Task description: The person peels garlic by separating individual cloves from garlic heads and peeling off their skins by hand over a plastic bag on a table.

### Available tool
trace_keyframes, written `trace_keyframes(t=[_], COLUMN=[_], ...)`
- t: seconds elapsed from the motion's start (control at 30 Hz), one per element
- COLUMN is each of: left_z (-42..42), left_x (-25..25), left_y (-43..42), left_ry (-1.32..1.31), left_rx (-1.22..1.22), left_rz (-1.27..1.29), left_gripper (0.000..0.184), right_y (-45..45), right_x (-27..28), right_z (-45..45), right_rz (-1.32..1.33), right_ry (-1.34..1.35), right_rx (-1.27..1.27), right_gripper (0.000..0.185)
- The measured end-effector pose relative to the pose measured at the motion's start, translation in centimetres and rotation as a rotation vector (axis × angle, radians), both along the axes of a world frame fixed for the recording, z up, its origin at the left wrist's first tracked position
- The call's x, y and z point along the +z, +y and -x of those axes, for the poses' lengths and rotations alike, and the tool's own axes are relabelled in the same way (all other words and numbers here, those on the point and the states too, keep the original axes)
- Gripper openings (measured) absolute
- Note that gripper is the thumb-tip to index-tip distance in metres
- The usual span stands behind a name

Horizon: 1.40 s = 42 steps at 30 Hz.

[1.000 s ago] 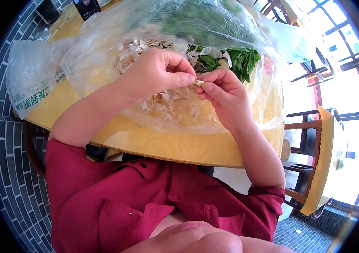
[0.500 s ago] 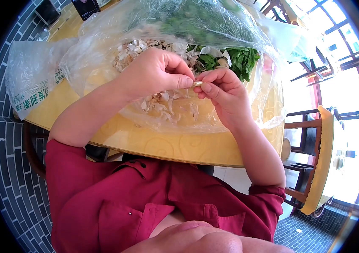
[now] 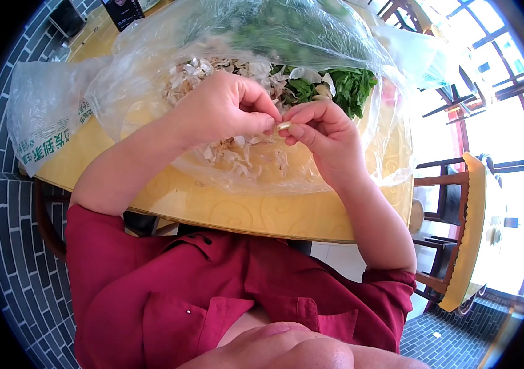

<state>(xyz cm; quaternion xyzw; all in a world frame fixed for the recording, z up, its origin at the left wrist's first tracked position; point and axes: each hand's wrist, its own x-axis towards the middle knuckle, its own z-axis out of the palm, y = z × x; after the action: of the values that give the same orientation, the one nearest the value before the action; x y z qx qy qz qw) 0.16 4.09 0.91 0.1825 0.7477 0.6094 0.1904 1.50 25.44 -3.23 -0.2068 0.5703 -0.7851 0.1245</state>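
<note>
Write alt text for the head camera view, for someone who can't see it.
A person's right hand pinches a pale garlic clove, with the left hand at its end, above a yellow table. Papery skins and green leaves lie amid clear plastic.

the right hand (image 3: 331,140) pinches a pale garlic clove (image 3: 284,125) beside the left hand (image 3: 228,106), near papery skins (image 3: 192,72).
</note>
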Motion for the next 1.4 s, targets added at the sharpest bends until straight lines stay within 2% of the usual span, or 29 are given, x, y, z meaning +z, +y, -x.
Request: trace_keyframes(t=[0.1, 0.27, 0.37, 0.47, 0.57, 0.87, 0.97, 1.07, 1.17, 1.27, 1.4], left_z=[-0.1, -0.3, -1.2, -1.2, -1.6, -1.8, -1.5, -0.6, 1.1, 1.1, 1.0], left_x=[-0.1, 0.1, 0.4, -1.1, -1.3, -1.0, 0.1, 0.3, -0.5, -1.1, -0.8], left_y=[0.2, 0.4, 0.8, 1.0, 1.4, 1.3, 0.9, 0.2, -0.7, -0.7, -0.5], left_ry=[0.01, 0.091, 0.399, 0.883, 1.046, 0.962, 0.914, 0.71, 0.851, 0.835, 0.664], left_rx=[0.024, 0.049, 0.118, 0.11, 0.068, 0.132, 0.204, 0.291, 0.172, 0.163, 0.084], left_rz=[-0.001, 0.066, 0.262, 0.284, 0.327, 0.213, 0.252, 0.209, 0.332, 0.468, 0.36], left_gripper=[0.013, 0.006, 0.004, 0.008, 0.013, 0.014, 0.015, 0.008, 0.006, 0.012, 0.022], right_y=[-0.1, 0.0, -0.3, -0.5, -0.5, -0.3, -0.2, -0.3, -0.2, -0.3, -0.3], right_x=[0.3, 0.2, 0.9, 1.3, 1.0, 0.8, 0.7, 0.7, 0.4, 0.6, 0.6], right_z=[-0.2, 0.0, -0.3, -0.6, -0.8, -0.8, -0.7, -0.6, -0.5, -0.4, -0.5], right_rz=[-0.011, 0.008, 0.056, 0.09, 0.106, 0.132, 0.131, 0.105, 0.079, 0.079, 0.077], right_ry=[-0.019, -0.107, -0.257, -0.362, -0.362, -0.283, -0.26, -0.239, -0.244, -0.285, -0.309], right_rx=[-0.005, -0.005, 0.024, 0.114, 0.16, 0.165, 0.133, 0.056, 0.021, 0.007, -0.001], right_gripper=[0.01, 0.021, 0.029, 0.031, 0.028, 0.022, 0.022, 0.023, 0.024, 0.022, 0.017])
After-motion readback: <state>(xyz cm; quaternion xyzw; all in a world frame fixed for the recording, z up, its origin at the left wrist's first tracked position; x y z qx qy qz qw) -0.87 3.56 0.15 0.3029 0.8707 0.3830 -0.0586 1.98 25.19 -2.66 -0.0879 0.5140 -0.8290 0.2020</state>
